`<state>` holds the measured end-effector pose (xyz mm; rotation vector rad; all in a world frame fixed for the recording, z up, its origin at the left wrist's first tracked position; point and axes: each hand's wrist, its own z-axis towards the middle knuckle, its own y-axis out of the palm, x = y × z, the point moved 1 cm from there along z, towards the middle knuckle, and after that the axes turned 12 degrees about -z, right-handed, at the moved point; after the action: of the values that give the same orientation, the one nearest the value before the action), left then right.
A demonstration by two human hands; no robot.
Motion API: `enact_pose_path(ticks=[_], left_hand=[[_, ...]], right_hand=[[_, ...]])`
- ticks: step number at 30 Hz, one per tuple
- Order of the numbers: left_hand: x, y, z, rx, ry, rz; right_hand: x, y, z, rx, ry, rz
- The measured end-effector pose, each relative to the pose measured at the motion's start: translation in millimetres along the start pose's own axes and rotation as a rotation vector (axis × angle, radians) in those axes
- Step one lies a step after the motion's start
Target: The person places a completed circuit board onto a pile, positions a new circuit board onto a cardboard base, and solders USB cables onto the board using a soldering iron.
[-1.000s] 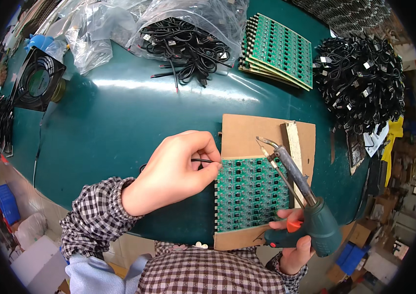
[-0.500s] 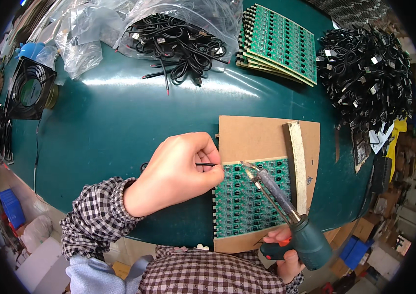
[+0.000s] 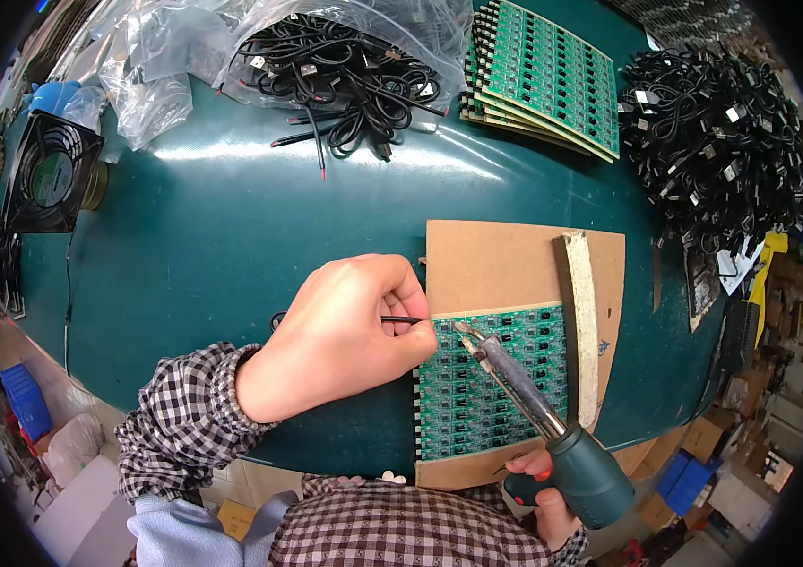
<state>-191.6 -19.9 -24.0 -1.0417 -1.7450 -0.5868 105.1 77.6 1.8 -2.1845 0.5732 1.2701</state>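
Sitting at the table's [image 3: 231, 236] far left edge was a fan [image 3: 47, 175], with bare green top beside it. The left hand [image 3: 345, 335] was pinched shut on a thin wire [image 3: 399, 320], its tip at the board's [image 3: 496, 387] left edge on cardboard [image 3: 505, 265]. The right hand [image 3: 543, 491], half cut off below, gripped the iron [image 3: 534, 406], whose tip lay just beside the wire end; the joint was too small to see.
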Motion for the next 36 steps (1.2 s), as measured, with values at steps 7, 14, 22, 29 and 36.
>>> enact_pose_path(ticks=[7,14,22,29,36], left_hand=[[-1.4,0.5,-2.4,0.008,-0.011,-0.004],[-2.4,-0.6,-1.8,0.007,-0.001,0.009],[6.5,-4.1,-2.2,0.037,0.035,0.020],[-18.6,3.4,-5.4,0.017,0.153,0.032],[-7.6,3.8,-7.9,0.034,0.145,0.105]], right_hand=[[-13.4,11.3,3.7,0.074,-0.025,-0.040],[8.3,0.4,-2.5,-0.004,0.016,-0.072],[-1.6,2.6,3.9,-0.014,-0.033,-0.077],[-18.0,2.8,4.3,-0.032,-0.231,-0.016],[-13.7,1.0,7.1,-0.084,-0.379,0.069]])
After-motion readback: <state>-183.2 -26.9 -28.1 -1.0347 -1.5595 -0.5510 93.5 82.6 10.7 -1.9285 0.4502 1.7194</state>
